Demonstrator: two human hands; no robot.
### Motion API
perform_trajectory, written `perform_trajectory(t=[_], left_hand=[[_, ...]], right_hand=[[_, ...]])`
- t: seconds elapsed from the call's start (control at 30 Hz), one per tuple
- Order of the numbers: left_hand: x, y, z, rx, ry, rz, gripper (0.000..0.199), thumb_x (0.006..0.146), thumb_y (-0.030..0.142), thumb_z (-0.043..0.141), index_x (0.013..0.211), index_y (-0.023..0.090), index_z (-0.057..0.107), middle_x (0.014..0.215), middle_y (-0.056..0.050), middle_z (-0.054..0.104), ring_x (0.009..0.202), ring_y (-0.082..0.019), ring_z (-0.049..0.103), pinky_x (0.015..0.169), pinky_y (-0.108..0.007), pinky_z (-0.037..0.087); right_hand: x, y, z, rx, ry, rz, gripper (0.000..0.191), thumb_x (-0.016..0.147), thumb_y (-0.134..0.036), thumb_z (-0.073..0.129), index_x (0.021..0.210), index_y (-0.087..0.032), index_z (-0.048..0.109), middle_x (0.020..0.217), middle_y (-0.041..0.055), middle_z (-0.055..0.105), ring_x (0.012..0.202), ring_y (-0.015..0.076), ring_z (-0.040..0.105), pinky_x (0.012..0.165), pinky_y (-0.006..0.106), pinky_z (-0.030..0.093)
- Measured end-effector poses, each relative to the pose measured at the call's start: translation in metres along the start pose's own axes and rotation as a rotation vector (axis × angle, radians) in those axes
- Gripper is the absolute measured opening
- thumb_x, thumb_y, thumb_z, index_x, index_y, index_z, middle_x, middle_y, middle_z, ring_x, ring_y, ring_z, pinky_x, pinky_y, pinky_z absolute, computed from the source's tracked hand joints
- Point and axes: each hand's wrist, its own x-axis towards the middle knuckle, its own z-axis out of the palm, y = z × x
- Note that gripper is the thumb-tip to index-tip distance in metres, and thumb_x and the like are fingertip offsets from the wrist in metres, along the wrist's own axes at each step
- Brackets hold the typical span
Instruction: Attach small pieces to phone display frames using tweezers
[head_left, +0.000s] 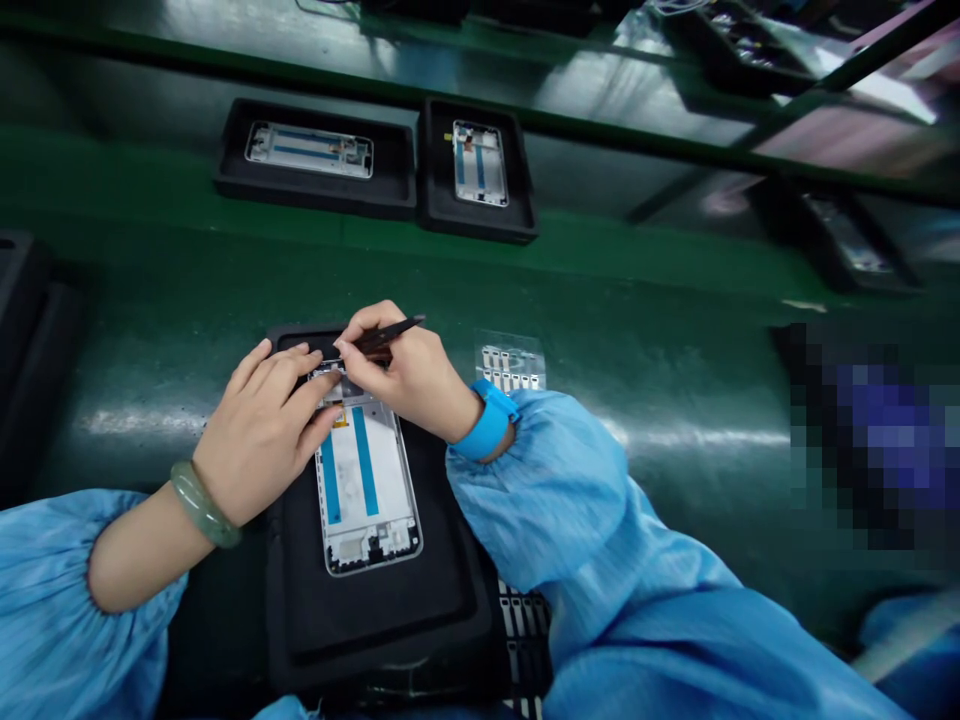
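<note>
A phone frame [360, 490] with two blue strips lies in a black foam tray [375, 625] in front of me. Its top end is partly hidden by my hands. My left hand [274, 415] rests on the frame's upper left edge, fingers stretched out and holding nothing. In my right hand [409, 370] are black tweezers [386, 333], gripped between thumb and fingers over the frame's top end. The tweezers' tips are hidden behind the fingers. Just right of that hand lies a clear sheet of small metal parts [511, 368], partly covered by my sleeve.
Two black trays [315, 195] [480, 222], each with a phone frame, stand along the back of the green bench [637, 350]. Another tray [844, 245] is at the far right. Dark trays [30, 370] sit at the left edge. More small parts [523, 625] lie beside the near tray.
</note>
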Motion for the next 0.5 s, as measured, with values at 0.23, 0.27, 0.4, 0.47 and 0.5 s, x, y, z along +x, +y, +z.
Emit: perform_trajectory(t=[0.23, 0.27, 0.4, 0.47, 0.5], left_hand=[[0.0017, 0.0018, -0.0013, 0.001, -0.016, -0.006, 0.027, 0.088, 0.027, 0.049, 0.106, 0.011, 0.061, 0.111, -0.014, 0.061, 0.114, -0.028, 0.054, 0.104, -0.051, 0.036], [0.0021, 0.0022, -0.0016, 0.001, -0.016, -0.005, 0.027, 0.088, 0.026, 0.048, 0.106, 0.011, 0.061, 0.110, -0.014, 0.061, 0.113, -0.028, 0.054, 0.104, -0.051, 0.036], [0.0032, 0.0025, -0.0013, -0.007, -0.001, 0.000, 0.027, 0.088, 0.026, 0.048, 0.105, 0.011, 0.062, 0.110, -0.015, 0.062, 0.113, -0.028, 0.055, 0.104, -0.051, 0.037], [0.0031, 0.0017, -0.0004, -0.019, 0.004, -0.002, 0.028, 0.088, 0.027, 0.048, 0.106, 0.012, 0.062, 0.110, -0.015, 0.062, 0.113, -0.028, 0.054, 0.103, -0.051, 0.037], [0.0029, 0.0012, 0.0002, -0.024, 0.007, -0.001, 0.028, 0.088, 0.028, 0.048, 0.106, 0.012, 0.062, 0.111, -0.015, 0.062, 0.113, -0.028, 0.054, 0.103, -0.052, 0.037]], right_hand=[[-0.0046, -0.0055, 0.0013, -0.174, -0.082, -0.232, 0.008, 0.085, -0.014, 0.043, 0.086, -0.018, 0.050, 0.084, 0.0049, 0.061, 0.080, 0.0150, 0.057, 0.075, 0.028, 0.048], [-0.0053, -0.0062, 0.0015, -0.195, -0.087, -0.246, 0.009, 0.085, -0.013, 0.043, 0.087, -0.018, 0.050, 0.084, 0.0054, 0.061, 0.080, 0.0154, 0.057, 0.075, 0.028, 0.048], [-0.0061, -0.0066, 0.0048, -0.245, -0.054, -0.190, 0.010, 0.083, -0.013, 0.043, 0.087, -0.019, 0.050, 0.086, 0.0049, 0.061, 0.081, 0.0154, 0.057, 0.074, 0.028, 0.047], [-0.0053, -0.0054, 0.0062, -0.235, -0.031, -0.164, 0.010, 0.083, -0.013, 0.043, 0.085, -0.020, 0.050, 0.085, 0.0039, 0.061, 0.080, 0.0149, 0.057, 0.074, 0.028, 0.047], [-0.0047, -0.0046, 0.0062, -0.211, -0.015, -0.150, 0.009, 0.083, -0.014, 0.044, 0.084, -0.020, 0.050, 0.084, 0.0034, 0.061, 0.080, 0.0146, 0.057, 0.074, 0.028, 0.047]])
